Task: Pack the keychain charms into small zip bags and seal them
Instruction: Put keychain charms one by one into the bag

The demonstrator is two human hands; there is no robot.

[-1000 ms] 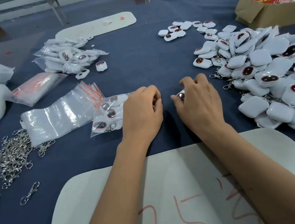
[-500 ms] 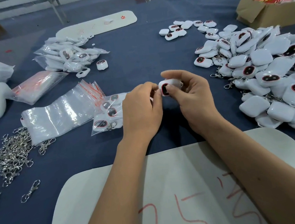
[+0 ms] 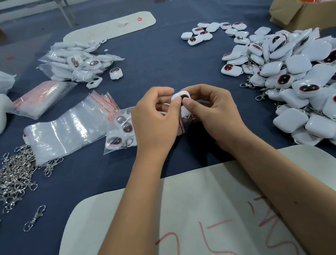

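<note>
- A white keychain charm (image 3: 182, 98) with a dark, red-rimmed oval face sits at the centre of the frame, raised off the blue bench (image 3: 158, 67) and pinched between both hands.
- The left hand (image 3: 154, 122) curls its fingers inward, thumb tip pressed on the charm's left edge; a small zip bag (image 3: 180, 126) with a red seal strip hangs below it, partly hidden.
- The right hand (image 3: 214, 111) curls round the charm from the right, thumb on its lower face and forefinger arched over the top.
- Both forearms run in from the bottom of the frame over a pale board (image 3: 189, 206) marked in red.
- Just left of the hands lie packed charms (image 3: 121, 131) and a stack of empty zip bags (image 3: 68, 129); loose metal clasps (image 3: 14, 175) spread at lower left.
- A big heap of unpacked charms (image 3: 300, 88) fills the right edge, with bare cloth between it and the hands.
</note>
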